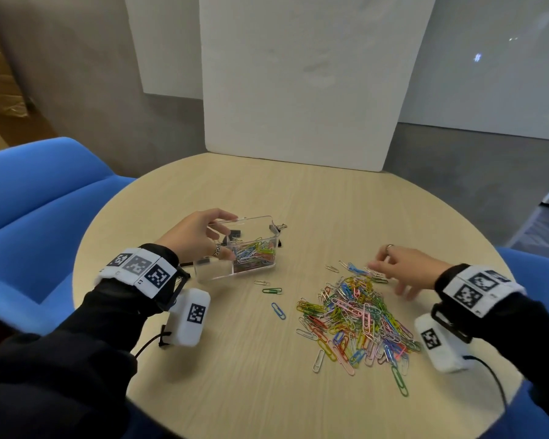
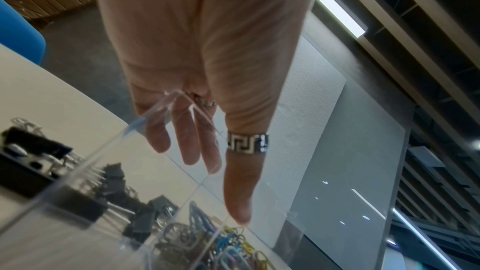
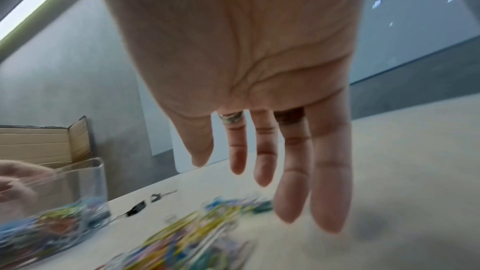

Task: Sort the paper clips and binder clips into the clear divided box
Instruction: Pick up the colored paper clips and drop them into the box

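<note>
The clear divided box (image 1: 268,236) stands left of the table's middle. Its right compartment holds coloured paper clips (image 1: 254,252). My left hand (image 1: 222,236) grips the box, fingers curled over the far rim and the ringed thumb (image 2: 241,188) against the near side. Black binder clips (image 1: 278,228) lie on the table beside and behind the box, some seen through its walls (image 2: 31,159). A large pile of coloured paper clips (image 1: 355,318) lies to the right. My right hand (image 1: 390,270) hovers over the pile's far edge, its fingers (image 3: 262,163) spread and straight, holding nothing.
A few stray paper clips (image 1: 271,290) lie between box and pile. The round wooden table (image 1: 235,375) has a white board (image 1: 298,90) leaning at its far edge. Blue chairs (image 1: 29,201) stand left and right. A cardboard box (image 3: 39,143) sits on the floor to the left.
</note>
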Tool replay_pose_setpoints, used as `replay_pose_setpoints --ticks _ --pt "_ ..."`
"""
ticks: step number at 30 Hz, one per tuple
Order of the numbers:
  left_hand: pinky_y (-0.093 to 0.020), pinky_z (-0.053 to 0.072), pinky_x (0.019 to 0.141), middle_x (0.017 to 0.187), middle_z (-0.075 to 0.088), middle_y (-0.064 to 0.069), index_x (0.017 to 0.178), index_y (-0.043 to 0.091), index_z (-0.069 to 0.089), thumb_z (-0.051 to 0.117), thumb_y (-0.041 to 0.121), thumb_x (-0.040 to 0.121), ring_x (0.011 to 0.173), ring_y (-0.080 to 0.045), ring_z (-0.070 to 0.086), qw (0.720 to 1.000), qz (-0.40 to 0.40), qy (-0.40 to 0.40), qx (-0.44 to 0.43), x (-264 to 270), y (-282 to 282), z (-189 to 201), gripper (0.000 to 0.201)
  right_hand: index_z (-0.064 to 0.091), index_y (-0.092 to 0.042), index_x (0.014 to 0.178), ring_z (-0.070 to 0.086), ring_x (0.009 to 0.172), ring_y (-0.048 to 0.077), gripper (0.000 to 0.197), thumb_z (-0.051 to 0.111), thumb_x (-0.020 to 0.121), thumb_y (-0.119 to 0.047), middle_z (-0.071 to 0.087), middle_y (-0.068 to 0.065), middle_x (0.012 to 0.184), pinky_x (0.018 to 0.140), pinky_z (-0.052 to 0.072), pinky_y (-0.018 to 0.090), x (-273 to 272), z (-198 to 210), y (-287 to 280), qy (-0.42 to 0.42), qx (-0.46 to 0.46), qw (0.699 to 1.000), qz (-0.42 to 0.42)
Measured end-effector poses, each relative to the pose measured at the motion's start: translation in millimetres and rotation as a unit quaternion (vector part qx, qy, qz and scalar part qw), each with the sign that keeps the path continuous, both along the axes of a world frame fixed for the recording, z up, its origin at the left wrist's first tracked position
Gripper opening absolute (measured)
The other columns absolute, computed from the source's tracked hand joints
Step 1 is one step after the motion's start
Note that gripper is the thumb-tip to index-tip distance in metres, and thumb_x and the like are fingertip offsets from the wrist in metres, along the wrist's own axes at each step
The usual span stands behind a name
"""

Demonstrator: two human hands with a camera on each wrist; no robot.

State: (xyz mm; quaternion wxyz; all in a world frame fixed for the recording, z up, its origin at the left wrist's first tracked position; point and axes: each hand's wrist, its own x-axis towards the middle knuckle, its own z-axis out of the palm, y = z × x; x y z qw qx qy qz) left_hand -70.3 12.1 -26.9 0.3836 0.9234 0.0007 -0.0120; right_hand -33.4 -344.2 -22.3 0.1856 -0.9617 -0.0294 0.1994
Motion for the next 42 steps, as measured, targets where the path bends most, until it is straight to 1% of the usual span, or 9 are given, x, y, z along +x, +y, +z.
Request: replay_pose_setpoints --ticks 7,12,16,19,21,25,31,38,42 --pt "-0.026 0.045 0.079 0.109 0.061 0.004 0.124 0.031 0.051 0.084 0.019 0.064 0.099 -0.014 0.056 1.000 -0.003 -0.002 -0.004 2.4 1.8 -2.4 0.069 0.060 -0.011 0.065 0.063 0.048 0.015 0.067 0.035 0.079 -0.072 0.068 0.005 0.063 0.051 0.049 0.019 -26.8 6.1 -26.1 0.246 -0.103 0.963 0.036" --pt "-0.029 0.046 0.084 0.111 0.060 0.004 0.123 0.034 0.050 0.084 0.019 0.065 0.103 -0.016 0.056 1.000 0.000 -0.001 -0.004 3.1 1.9 -2.8 0.068 0.061 -0.011 0.068 0.066 0.052 0.019 0.066 0.041 0.068 -0.074 0.068 0.008 0.063 0.057 0.057 0.027 -22.4 -6.5 2.7 0.186 -0.008 0.979 0.085" --pt "-0.034 0.040 0.093 0.134 0.049 0.002 0.132 0.037 0.040 0.080 0.029 0.070 0.121 -0.019 0.043 0.996 -0.012 -0.001 0.084 -3.7 -1.6 4.8 0.074 0.059 -0.011 0.076 0.063 0.055 0.018 0.047 0.047 0.085 -0.056 0.066 0.003 0.063 0.051 0.053 0.024 -18.8 -9.1 22.2 0.126 0.088 0.983 0.097" --pt "-0.044 0.031 0.104 0.142 0.037 0.004 0.138 0.037 0.033 0.073 0.044 0.073 0.130 -0.020 0.028 0.978 0.003 -0.114 0.177 -18.7 -16.9 25.2 0.077 0.057 -0.012 0.083 0.061 0.058 0.015 0.034 0.048 0.091 -0.044 0.064 0.003 0.070 0.056 0.053 0.024 -20.6 -0.5 15.9 0.092 0.102 0.983 0.125" --pt "-0.037 0.036 0.100 0.128 0.047 0.007 0.130 0.034 0.045 0.068 0.044 0.078 0.118 -0.014 0.039 0.968 -0.036 -0.190 0.159 -33.9 -40.8 39.7 0.057 0.059 -0.014 0.081 0.064 0.061 0.016 0.035 0.048 0.091 -0.046 0.067 0.002 0.071 0.059 0.054 0.024 -25.9 5.8 5.6 0.108 0.085 0.980 0.144" --pt "-0.016 0.048 0.069 0.084 0.065 0.006 0.104 0.022 0.062 0.065 0.033 0.085 0.071 -0.007 0.060 0.952 -0.292 0.050 0.070 -60.4 -96.6 37.2 0.022 0.067 -0.017 0.067 0.065 0.058 0.013 0.045 0.048 0.090 -0.051 0.070 -0.002 0.067 0.065 0.054 0.024 -44.3 8.3 -6.8 0.259 0.054 0.943 0.203" --pt "-0.023 0.046 0.066 0.087 0.066 -0.006 0.105 0.011 0.063 0.058 0.013 0.087 0.066 -0.016 0.059 0.863 -0.415 0.255 0.132 -66.3 -140.8 -12.1 0.019 0.065 -0.017 0.071 0.064 0.051 0.003 0.037 0.049 0.093 -0.041 0.074 0.013 0.077 0.062 0.053 0.015 -59.8 -16.3 3.2 0.365 0.026 0.896 0.249" --pt "-0.035 0.050 0.090 0.110 0.066 -0.004 0.110 0.017 0.062 0.063 0.019 0.086 0.098 -0.019 0.060 0.919 -0.354 0.123 0.122 -47.0 -150.8 -11.3 0.025 0.066 -0.017 0.077 0.061 0.050 0.004 0.032 0.050 0.093 -0.039 0.067 0.000 0.068 0.057 0.052 0.017 -36.9 -10.3 10.2 0.201 0.076 0.950 0.226" --pt "-0.026 0.041 0.085 0.119 0.052 -0.004 0.122 0.021 0.051 0.061 0.026 0.086 0.097 -0.014 0.046 0.957 -0.243 0.034 0.155 -43.4 -134.8 -8.5 0.038 0.061 -0.016 0.088 0.057 0.066 0.004 0.025 0.051 0.092 -0.039 0.061 -0.008 0.075 0.063 0.045 0.017 -17.3 1.1 3.8 -0.071 0.096 0.984 0.133"
